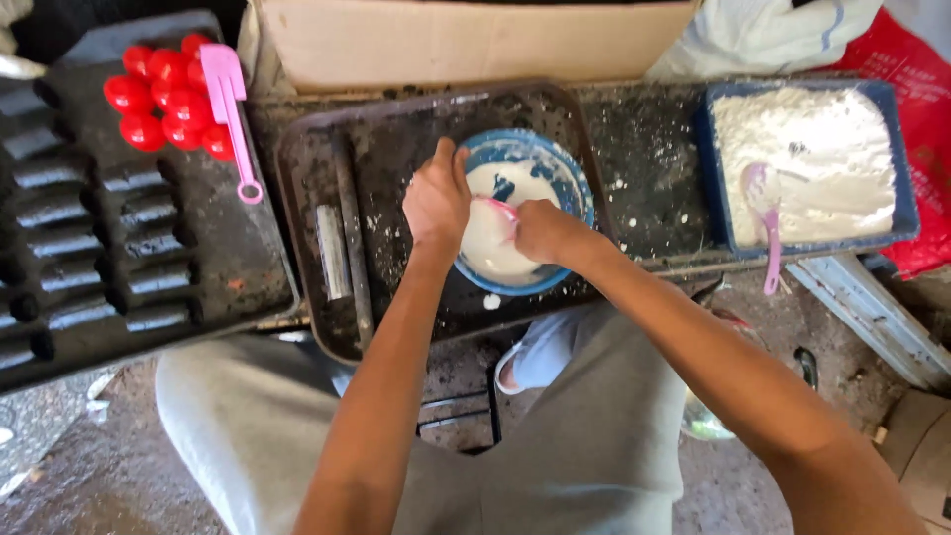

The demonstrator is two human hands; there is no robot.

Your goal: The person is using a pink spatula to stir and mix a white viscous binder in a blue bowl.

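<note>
Landmark: your round blue plastic bowl [573, 180] on the dark metal tray [307, 188].

Left of it: red balls [163, 97], untouched.

At its rim: your left hand [436, 198], grip clamped on the edge.

Inside: white paste, looking mixed smooth; your right hand [543, 230] pinches a pink spoon [498, 209].

Right: blue tub of white powder [810, 159].

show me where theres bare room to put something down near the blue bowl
Free: the dark metal tray's floor between the two metal rods and the blue bowl of white paste; also the spattered dark strip between the bowl and the blue tub of white powder. Crowded: the bowl itself, under the left hand and right hand.
</note>
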